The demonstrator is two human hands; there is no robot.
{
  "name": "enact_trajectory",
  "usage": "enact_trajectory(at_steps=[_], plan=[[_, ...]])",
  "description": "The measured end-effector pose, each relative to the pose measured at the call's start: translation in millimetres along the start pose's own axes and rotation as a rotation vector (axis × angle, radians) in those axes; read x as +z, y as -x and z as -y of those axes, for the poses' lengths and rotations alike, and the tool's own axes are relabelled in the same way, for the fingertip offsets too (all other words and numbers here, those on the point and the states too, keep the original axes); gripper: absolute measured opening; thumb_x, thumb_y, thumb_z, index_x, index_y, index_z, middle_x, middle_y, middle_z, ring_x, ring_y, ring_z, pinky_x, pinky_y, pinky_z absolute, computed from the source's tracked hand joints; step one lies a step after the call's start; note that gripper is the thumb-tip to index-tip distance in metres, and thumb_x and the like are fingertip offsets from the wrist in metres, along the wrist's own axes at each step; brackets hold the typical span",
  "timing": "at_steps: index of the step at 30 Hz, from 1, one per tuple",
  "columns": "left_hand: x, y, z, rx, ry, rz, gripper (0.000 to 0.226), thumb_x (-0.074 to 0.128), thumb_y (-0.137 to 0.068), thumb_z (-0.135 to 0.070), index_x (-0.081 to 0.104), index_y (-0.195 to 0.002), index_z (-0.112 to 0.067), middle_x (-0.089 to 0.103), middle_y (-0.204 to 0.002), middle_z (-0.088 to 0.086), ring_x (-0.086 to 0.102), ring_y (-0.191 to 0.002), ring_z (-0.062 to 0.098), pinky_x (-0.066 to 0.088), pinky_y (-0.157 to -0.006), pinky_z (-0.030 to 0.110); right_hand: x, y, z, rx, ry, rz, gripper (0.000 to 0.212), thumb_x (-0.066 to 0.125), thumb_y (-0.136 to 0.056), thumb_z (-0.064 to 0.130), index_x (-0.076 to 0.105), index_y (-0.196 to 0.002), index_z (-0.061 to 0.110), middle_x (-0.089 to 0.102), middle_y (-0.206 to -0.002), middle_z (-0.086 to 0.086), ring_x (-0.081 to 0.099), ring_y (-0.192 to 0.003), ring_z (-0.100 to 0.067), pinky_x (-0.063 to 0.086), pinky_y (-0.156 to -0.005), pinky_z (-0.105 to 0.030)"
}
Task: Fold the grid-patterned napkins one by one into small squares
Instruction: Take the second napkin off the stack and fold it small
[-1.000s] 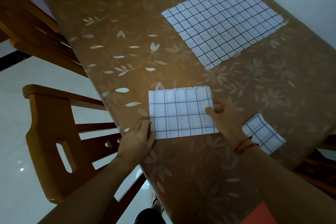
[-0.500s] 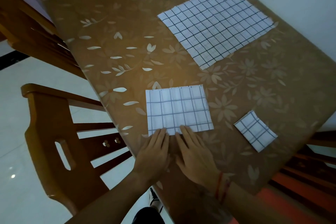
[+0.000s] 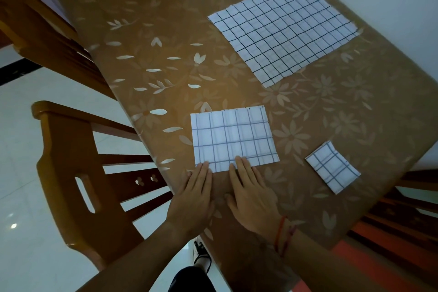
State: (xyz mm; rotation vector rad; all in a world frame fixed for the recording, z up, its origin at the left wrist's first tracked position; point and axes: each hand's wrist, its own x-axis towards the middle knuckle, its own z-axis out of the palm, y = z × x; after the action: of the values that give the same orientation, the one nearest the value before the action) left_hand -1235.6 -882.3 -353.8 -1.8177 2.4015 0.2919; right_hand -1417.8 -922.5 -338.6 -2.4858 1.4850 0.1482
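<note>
A: Entry. A half-folded napkin (image 3: pixel 233 137), a rectangle, lies flat on the table (image 3: pixel 166 31). Where are the hands?

B: Both are at the napkin's near edge. The left hand (image 3: pixel 192 199) is at its near-left corner. The right hand (image 3: pixel 251 197) is just beside it, toward the middle of that edge. The fingers (image 3: pixel 239 162) are straight and close together with their tips on the cloth. Neither hand curls round or pinches anything.

A: Why that pose?

B: My judgement is that the flat fingertips bear down on the near edge, which is probably the crease. That would set the crease so the layers don't spring apart. The palms sit on the table short of the napkin, so the weight goes through the tips.

A: Other items?

B: An unfolded napkin (image 3: pixel 282 28) lies beyond the half-folded one and to its right, well apart. It is spread flat and likely waiting its turn. Directly to the right is a small folded square (image 3: pixel 331 166), apparently finished and kept clear of the work. A wooden chair (image 3: pixel 71 161) stands to the left, off the table.

A: Progress?

B: The piece is a rectangle, not a small square, so I judge more folds are needed. One risk is that the cloth slides on the glossy table cover if the pressure is uneven.
</note>
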Motion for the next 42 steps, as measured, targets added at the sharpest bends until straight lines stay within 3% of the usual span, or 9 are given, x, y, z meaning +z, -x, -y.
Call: enact_trajectory(at_steps=[9, 14, 21, 28, 37, 40, 42], plan=[[12.2, 1.0, 6.4, 0.053, 0.058, 0.001, 0.068, 0.034, -0.097, -0.05, 0.033, -0.146, -0.003, 0.029, -0.153, 0.018, 0.019, -0.144, 0.033, 0.026, -0.112, 0.051, 20.7, -4.5, 21.8, -0.195, -0.068, 0.008, 0.06, 0.01, -0.103, 0.039, 0.029, -0.149, 0.007, 0.03, -0.155, -0.011, 0.026, -0.144, -0.023, 0.033, -0.114, -0.041], [14.3, 1.9, 11.8, 0.081, -0.001, 0.044, 0.07, 0.03, -0.099, -0.051, 0.024, -0.149, -0.001, 0.018, -0.156, 0.02, 0.009, -0.146, 0.035, 0.023, -0.114, 0.054, 18.7, -3.1, 17.3, -0.206, -0.027, 0.03, 0.063, 0.031, -0.1, 0.041, 0.02, -0.152, 0.008, 0.02, -0.158, -0.011, 0.015, -0.148, -0.024, 0.024, -0.118, -0.044], [8.9, 2.0, 10.4, 0.049, 0.018, 0.028, 0.07, 0.036, -0.097, -0.048, 0.03, -0.146, 0.002, 0.02, -0.156, 0.02, 0.013, -0.146, 0.032, 0.021, -0.114, 0.051, 8.5, 8.0, -7.8, -0.091, -0.005, 0.04, 0.067, 0.033, -0.097, 0.046, 0.028, -0.149, 0.004, 0.022, -0.158, -0.013, 0.014, -0.148, -0.023, 0.023, -0.118, -0.047], [6.8, 2.2, 9.5, 0.034, 0.018, 0.039, 0.067, 0.038, -0.096, -0.044, 0.032, -0.146, 0.0, 0.022, -0.156, 0.018, 0.015, -0.146, 0.03, 0.018, -0.114, 0.048, -1.3, 22.9, -55.8, 0.096, 0.033, 0.063, 0.071, 0.026, -0.097, 0.048, 0.014, -0.152, 0.005, 0.011, -0.161, -0.011, 0.002, -0.149, -0.021, 0.013, -0.12, -0.046], [0.6, 1.5, 4.3, -0.003, 0.086, 0.007, 0.063, 0.038, -0.094, -0.039, 0.037, -0.144, -0.001, 0.029, -0.154, 0.017, 0.025, -0.143, 0.029, 0.018, -0.114, 0.047, -1.0, 25.4, -62.6, 0.195, -0.012, 0.007, 0.072, 0.023, -0.096, 0.048, 0.022, -0.15, 0.0, 0.018, -0.158, -0.016, 0.012, -0.148, -0.023, 0.011, -0.121, -0.04], [-3.8, -2.8, 2.5, -0.035, 0.117, -0.022, 0.058, 0.037, -0.093, -0.036, 0.047, -0.138, -0.001, 0.041, -0.148, 0.016, 0.039, -0.136, 0.03, 0.022, -0.116, 0.048, -5.3, 21.8, -58.0, 0.224, -0.051, -0.014, 0.073, 0.019, -0.095, 0.048, 0.026, -0.148, -0.001, 0.023, -0.157, -0.017, 0.018, -0.147, -0.025, 0.01, -0.12, -0.037], [-9.9, -10.6, 2.0, -0.053, 0.146, -0.041, 0.053, 0.037, -0.09, -0.034, 0.057, -0.128, -0.001, 0.052, -0.138, 0.016, 0.051, -0.126, 0.031, 0.03, -0.108, 0.047, -11.0, 17.8, -56.4, 0.241, -0.082, -0.054, 0.073, 0.023, -0.094, 0.048, 0.035, -0.144, -0.003, 0.034, -0.151, -0.019, 0.03, -0.142, -0.028, 0.02, -0.118, -0.038]])
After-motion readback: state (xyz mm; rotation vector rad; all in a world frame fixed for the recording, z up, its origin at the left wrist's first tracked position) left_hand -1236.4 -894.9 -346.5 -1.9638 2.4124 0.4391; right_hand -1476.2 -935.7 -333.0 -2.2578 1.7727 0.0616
